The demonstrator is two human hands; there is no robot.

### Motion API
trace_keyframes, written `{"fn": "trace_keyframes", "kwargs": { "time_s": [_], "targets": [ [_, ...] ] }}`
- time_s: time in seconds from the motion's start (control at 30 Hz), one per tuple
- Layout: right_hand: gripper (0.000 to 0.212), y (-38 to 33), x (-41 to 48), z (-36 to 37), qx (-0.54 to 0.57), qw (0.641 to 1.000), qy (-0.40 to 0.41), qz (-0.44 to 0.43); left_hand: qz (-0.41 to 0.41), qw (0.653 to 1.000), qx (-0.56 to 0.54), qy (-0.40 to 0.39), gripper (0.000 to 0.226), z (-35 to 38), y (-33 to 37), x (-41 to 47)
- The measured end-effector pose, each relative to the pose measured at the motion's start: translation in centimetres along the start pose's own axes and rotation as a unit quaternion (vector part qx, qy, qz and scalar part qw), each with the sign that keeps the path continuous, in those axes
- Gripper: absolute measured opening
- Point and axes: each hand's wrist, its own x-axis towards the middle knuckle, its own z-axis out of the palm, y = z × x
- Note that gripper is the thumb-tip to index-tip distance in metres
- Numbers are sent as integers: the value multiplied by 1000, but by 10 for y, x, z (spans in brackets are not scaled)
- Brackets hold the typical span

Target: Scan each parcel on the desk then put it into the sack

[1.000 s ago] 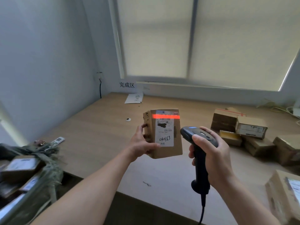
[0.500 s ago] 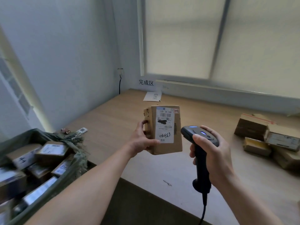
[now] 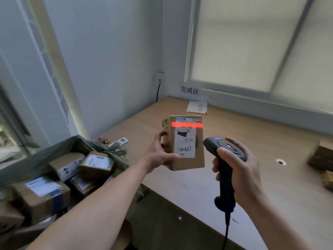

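Red scan line back on parcel (image 3: 186, 143) label (top edge); left hand (image 3: 160, 156) clamps parcel; right hand (image 3: 239, 170) grips scanner (image 3: 225, 170).

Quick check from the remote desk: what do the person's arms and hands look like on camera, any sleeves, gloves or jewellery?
Both forearms are bare as far as the frame shows; no sleeves come into view. The left hand and the right hand wear no gloves, and no rings, watch or wristbands show on the visible wrists and fingers. No markings are visible on either arm.
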Motion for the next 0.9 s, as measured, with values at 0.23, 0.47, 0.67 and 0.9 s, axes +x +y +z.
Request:
{"fn": "trace_keyframes", "kwargs": {
  "time_s": [0.23, 0.47, 0.67, 0.9],
  "targets": [
    [52, 21, 9, 78, 4, 999, -40, 0, -4, 999, 23, 46, 89, -82, -8, -2],
    [63, 32, 19, 124, -1, 997, -83, 7, -6, 995, 18, 95, 89, -135, -17, -10],
    [62, 46, 31, 150, -2, 992, -121, 34, -18, 988, 16, 154, 87, -179, -32, -32],
    [46, 71, 37, 178, -5, 981, -182, 66, -71, 966, -14, 249, 84, -233, -65, -78]
  ]
}}
